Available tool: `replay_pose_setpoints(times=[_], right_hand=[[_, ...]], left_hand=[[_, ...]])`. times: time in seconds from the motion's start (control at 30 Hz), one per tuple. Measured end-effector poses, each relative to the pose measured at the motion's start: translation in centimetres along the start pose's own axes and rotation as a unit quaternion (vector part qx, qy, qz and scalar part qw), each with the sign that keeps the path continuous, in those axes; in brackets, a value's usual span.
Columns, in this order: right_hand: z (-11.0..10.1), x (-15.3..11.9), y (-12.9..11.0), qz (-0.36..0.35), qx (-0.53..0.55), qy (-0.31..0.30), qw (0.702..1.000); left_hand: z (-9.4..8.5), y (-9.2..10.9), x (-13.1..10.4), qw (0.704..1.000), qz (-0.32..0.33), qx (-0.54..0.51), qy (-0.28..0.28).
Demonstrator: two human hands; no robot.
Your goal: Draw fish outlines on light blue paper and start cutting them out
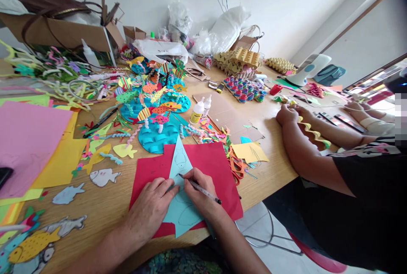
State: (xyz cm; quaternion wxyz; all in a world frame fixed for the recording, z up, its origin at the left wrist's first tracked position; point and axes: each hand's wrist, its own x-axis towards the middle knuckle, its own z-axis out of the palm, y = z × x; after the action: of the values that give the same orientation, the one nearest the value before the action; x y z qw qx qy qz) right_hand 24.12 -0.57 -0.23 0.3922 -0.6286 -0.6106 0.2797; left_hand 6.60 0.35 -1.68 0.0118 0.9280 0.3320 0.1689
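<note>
Hands — left [153,202] seemingly flat, right [202,200] pinching pen [208,193] — blue paper [178,214] near table edge [267,189].

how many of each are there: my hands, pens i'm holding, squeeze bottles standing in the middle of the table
Your hands: 2 (left hand, right hand)
Held pen: 1, in the right hand
Squeeze bottles: 2 (yellow-labelled bottle, the bottle beside it)
Total: 5
</note>
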Motion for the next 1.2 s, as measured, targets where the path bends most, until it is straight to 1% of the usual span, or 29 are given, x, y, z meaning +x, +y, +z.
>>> replay_pose_setpoints(times=[0.27, 0.63, 0.83, 1.03, 1.2], right_hand=[[0.03, -0.08, 0.0, 0.006, 0.011, 0.003, 1.0], [-0.02, -0.06, -0.1, 0.016, 0.028, -0.002, 0.999], [-0.05, 0.0, -0.19, 0.017, 0.017, 0.011, 1.0], [0.09, -0.06, 0.0, 0.014, 0.002, 0.007, 1.0], [0.02, -0.09, -0.05, 0.015, 0.015, 0.005, 1.0]], left_hand=[[-0.32, 0.04, 0.09, 1.0, 0.001, 0.004, -0.01], [-0.13, -0.01, 0.03, 1.0, -0.006, 0.004, -0.018], [-0.34, -0.04, 0.15, 1.0, 0.004, 0.002, -0.019], [-0.38, -0.04, 0.12, 1.0, -0.002, 0.004, -0.027], [-0.37, -0.09, 0.1, 0.999, -0.004, -0.002, -0.031]])
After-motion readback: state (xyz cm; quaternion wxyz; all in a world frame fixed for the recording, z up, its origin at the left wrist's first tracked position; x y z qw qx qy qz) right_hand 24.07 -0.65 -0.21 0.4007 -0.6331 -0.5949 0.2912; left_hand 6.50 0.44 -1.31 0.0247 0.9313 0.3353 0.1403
